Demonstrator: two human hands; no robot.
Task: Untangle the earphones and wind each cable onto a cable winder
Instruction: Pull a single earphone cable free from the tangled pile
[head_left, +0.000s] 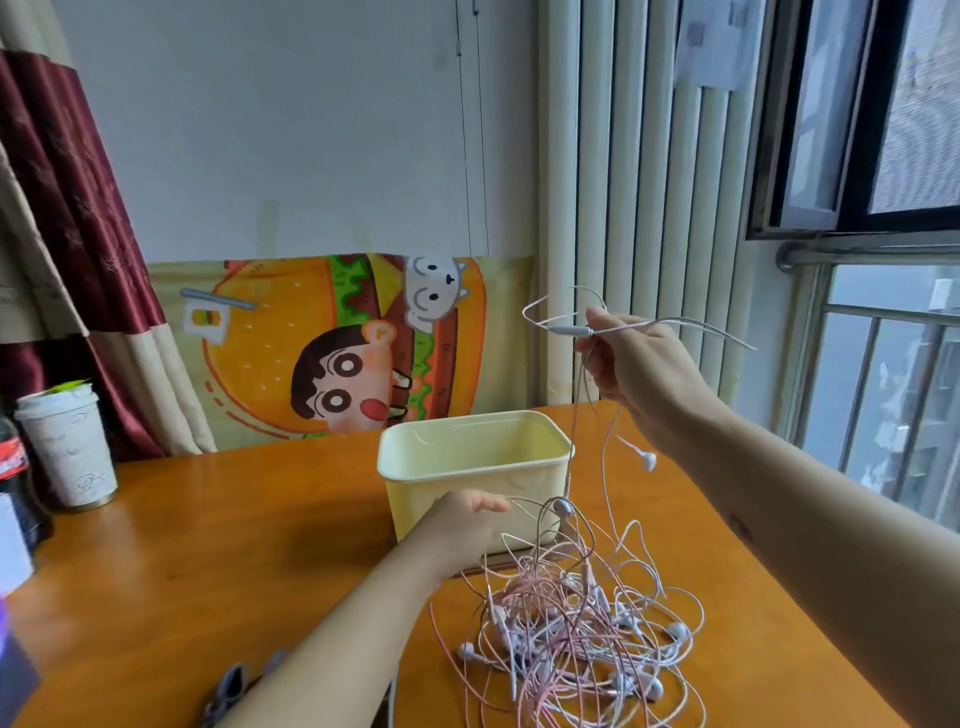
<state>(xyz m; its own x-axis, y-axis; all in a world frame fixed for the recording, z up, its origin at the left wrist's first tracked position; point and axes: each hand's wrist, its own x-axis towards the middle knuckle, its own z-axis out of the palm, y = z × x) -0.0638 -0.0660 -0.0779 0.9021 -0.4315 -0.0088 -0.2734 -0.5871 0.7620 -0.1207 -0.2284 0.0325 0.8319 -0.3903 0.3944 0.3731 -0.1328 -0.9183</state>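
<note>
Head view, looking down over wooden table (234, 545). Landmark: pale yellow tub (475, 457), upright, open-topped, near table centre.

Earphone tangle (576, 639): heap of pink and white cables on table, in front of tub and slightly right, nearest loops reaching up to tub's front right corner. Several white earbuds scattered through heap. Strand count not readable.

Right hand (631, 364): raised above and to right of tub, fingers curled round white cable (696, 325), thumb and forefinger pinching just beside inline remote (571, 330). Cable end sticking out right of fist, away from tub; small loop left of fist, above tub's right rim. Thin strands hanging from fist past tub's right corner, down into tangle. One earbud (648, 460) dangling just right of tub's right rim, clear of table surface.

Left hand (462, 525): low, in front of tub's front wall, forearm coming in from lower left. Fingers loosely bent, tips pointing right, at a thin loop rising from tangle. Touching loop or pinching it: cannot tell.

Small grey objects (228, 691): on table well in front of tub, to left, beside left forearm; blurred, kind not identifiable.

Far left of tub, at table edge: white paper cup (67, 447) with lid, dark cola bottle (15, 478) just beside it. Behind tub: cartoon burger cloth (343, 348) against wall. Behind and right of tub: cream radiator (649, 182), window (883, 156) further right. Behind and far left of tub: red and beige curtain (67, 208).
</note>
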